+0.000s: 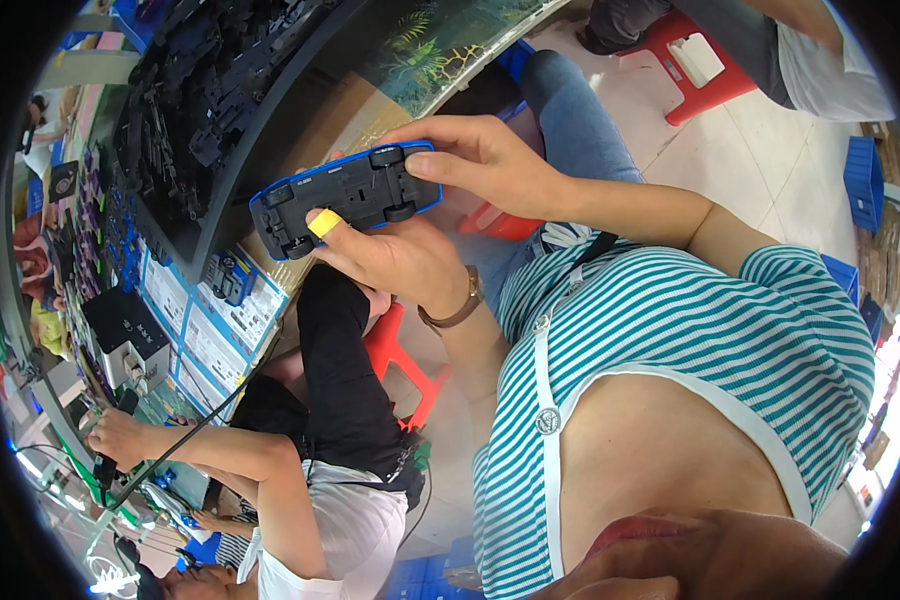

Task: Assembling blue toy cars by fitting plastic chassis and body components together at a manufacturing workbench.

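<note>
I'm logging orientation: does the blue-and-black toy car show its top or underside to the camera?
Underside: the blue-and-black toy car shows its black base and wheels.

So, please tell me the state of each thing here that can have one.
Blue toy car: held, underside facing the camera.
Left hand: gripping the car.
Right hand: gripping one end of it.
Yellow wrap: around the left thumb.
Brown wristband: worn.
Black tray: filled with dark parts.
Second blue car: on printed sheets.

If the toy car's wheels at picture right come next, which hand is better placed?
Probably the right hand: its thumb rests beside the upper wheel there, while the left hand supports the toy car, thumb across its underside.
</note>
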